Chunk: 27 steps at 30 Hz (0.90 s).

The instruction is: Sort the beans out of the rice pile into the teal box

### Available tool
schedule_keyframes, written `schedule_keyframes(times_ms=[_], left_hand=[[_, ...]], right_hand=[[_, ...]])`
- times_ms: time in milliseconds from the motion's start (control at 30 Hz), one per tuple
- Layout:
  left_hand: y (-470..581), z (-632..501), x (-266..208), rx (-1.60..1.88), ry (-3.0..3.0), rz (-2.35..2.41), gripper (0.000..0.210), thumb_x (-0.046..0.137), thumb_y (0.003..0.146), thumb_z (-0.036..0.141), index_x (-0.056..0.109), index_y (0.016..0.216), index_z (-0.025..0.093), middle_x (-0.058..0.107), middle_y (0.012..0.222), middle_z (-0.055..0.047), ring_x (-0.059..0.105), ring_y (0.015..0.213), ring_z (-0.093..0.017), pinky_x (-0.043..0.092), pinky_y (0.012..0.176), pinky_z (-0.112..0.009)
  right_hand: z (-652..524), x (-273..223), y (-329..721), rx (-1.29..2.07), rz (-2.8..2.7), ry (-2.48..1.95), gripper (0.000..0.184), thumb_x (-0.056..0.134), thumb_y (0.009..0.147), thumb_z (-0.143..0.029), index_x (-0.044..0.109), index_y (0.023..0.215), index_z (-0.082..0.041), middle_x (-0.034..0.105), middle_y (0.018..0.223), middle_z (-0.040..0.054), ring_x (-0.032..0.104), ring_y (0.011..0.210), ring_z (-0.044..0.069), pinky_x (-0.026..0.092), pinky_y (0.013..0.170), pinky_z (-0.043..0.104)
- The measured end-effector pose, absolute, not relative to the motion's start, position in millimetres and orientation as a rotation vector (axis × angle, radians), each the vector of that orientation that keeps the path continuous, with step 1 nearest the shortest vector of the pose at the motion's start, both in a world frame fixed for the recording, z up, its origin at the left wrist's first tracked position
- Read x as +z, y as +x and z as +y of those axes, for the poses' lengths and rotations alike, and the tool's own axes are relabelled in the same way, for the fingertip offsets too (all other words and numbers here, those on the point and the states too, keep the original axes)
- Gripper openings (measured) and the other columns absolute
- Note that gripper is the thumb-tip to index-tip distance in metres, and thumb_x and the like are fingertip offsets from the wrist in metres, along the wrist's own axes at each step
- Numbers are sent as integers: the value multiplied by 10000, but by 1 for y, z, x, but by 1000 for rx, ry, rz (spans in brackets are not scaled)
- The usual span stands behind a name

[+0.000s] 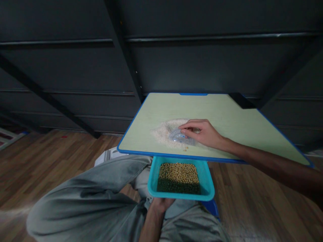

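My right hand (202, 131) pinches a clear plastic protractor (178, 137) and holds it against a pile of white rice grains (164, 131) on the small table (164, 104). A few yellow beans (186, 148) lie beside the rice close to the near edge. Below that edge, my left hand (161, 203) supports a turquoise plastic basket (206, 181) from underneath; most of its fingers are hidden by the basket. Inside it is a layer of yellow soybeans (179, 172), the nearer part in shadow.
A flat black object (241, 101) lies at the table's far right corner. The table has a blue rim and stands against a dark panelled wall (176, 64). My crossed legs (88, 198) are under and before it, on a wooden floor (252, 201).
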<state>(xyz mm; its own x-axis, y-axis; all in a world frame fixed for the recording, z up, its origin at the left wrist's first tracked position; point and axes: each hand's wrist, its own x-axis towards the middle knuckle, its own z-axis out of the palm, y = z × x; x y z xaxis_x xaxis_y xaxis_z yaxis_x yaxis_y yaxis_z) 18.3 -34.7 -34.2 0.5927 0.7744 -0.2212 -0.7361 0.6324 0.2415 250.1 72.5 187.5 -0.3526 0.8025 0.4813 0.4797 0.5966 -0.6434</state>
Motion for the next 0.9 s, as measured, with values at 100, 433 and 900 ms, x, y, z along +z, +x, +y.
schedule_keyframes(times_ms=[100,433,900], left_hand=[[18,-34,-35,866,129,336,331,432,924,244,641,1180,263,730,1084,-45,652,1049,-191,375,1070,-396],[19,-33,-28,864,157,323,312,433,924,252,682,1112,262,721,1109,-30,657,1040,-175,386,1071,-373],[17,-33,-31,845,167,311,322,413,931,263,710,1056,250,711,1135,-34,642,1074,-180,347,1098,-386]], right_hand=[[71,188,250,477,-2034,-988,201,572,895,-261,715,1029,-217,707,912,40,631,782,140,491,698,283],[67,185,249,463,-2152,-846,183,595,877,-259,722,1005,-226,719,877,37,640,750,142,487,700,295],[60,189,251,517,-2212,-746,179,603,858,-217,718,996,-212,718,850,34,656,735,132,500,693,277]])
